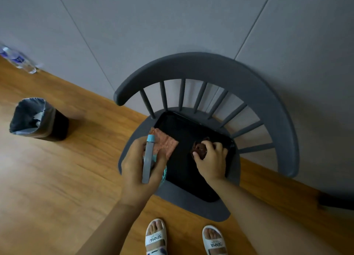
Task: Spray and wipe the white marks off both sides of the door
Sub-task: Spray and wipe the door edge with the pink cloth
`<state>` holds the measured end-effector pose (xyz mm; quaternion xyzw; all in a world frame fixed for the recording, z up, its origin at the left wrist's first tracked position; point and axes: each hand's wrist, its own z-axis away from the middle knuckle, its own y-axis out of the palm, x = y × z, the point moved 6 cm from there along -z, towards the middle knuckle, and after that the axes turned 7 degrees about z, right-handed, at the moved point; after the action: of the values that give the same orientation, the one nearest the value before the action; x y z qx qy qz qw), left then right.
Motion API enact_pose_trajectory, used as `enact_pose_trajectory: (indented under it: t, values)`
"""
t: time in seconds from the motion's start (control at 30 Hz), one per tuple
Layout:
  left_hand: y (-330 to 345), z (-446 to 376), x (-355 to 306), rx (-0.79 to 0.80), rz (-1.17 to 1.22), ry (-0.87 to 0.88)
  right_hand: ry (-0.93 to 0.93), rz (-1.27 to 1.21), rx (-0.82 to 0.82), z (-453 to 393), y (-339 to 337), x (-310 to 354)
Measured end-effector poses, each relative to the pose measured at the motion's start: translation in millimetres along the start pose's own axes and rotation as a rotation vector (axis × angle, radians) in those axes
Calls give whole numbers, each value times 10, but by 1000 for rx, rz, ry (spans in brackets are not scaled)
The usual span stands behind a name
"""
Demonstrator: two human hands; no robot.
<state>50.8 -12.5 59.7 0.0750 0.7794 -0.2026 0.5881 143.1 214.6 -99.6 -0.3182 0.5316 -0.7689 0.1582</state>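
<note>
While the tray (183, 185) fills the chair (210, 66) seat, left hand (138, 170) grips spray bottle (147, 159), long axis toward the wall; right hand (211, 159) clutches brown cloth (200, 149) on tray.

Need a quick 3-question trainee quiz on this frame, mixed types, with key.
1. True or false: the tray sits on the chair seat.
2. Which hand holds the spray bottle? A) left B) right C) neither
3. Fill in: the right hand has its grip on a dark ____ on the tray.

Key: 1 true; 2 A, the left hand; 3 cloth. An orange cloth also lies at the tray's left edge, and a bin stands on the floor to the left.
</note>
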Motion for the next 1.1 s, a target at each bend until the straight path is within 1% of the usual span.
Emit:
enact_pose_trajectory:
  t: [0.03, 0.1, 0.13, 0.17, 0.2, 0.23, 0.27, 0.3, 0.33, 0.4, 0.43, 0.47, 0.53, 0.6, 0.67, 0.8, 0.87, 0.97, 1.1]
  values:
    - [-44, -14, 53, -4, 8, -15, 59, 58, 32, -34, 66, -11]
    - [-134, -37, 124, -8, 21, -29, 163, 269, 94, -54, 172, 28]
    - [-180, -52, 149, -12, 26, -34, 145, 383, 87, -57, 196, 130]
    - [-221, -65, 174, -21, 30, -42, 56, 459, 45, -56, 214, 303]
    - [-262, -77, 196, -33, 30, -52, -76, 488, -17, -45, 231, 524]
    - [-311, -92, 237, -47, 31, -65, -211, 478, -61, -33, 292, 765]
    - [-326, -97, 233, -58, 32, -70, -320, 433, -67, -22, 341, 948]
    - [-344, -104, 242, -65, 34, -76, -389, 369, -18, -33, 422, 1102]
    - [-375, -115, 265, -71, 37, -83, -422, 309, 73, -67, 548, 1219]
    - [-436, -141, 308, -76, 45, -91, -447, 252, 260, -133, 796, 1360]
    - [-465, -153, 327, -75, 51, -95, -465, 274, 307, -150, 884, 1398]
    - [-493, -164, 341, -75, 54, -94, -492, 318, 310, -158, 939, 1433]
    - [-535, -178, 355, -75, 51, -91, -541, 401, 240, -140, 975, 1479]
    - [-563, -189, 375, -82, 51, -95, -565, 395, 180, -97, 984, 1505]
    - [-581, -198, 391, -84, 47, -98, -573, 326, 148, -67, 973, 1514]
    - [-570, -202, 323, -57, 30, -78, -518, 112, 77, -15, 746, 1521]
    - [-520, -195, 247, -34, 39, -83, -496, 32, 5, 55, 471, 1521]
    - [-355, -182, 109, 28, 40, -95, -491, -7, -118, 230, -90, 1413]
    - [34, -194, -301, 127, 30, -52, -455, -42, -226, 500, -909, 1033]
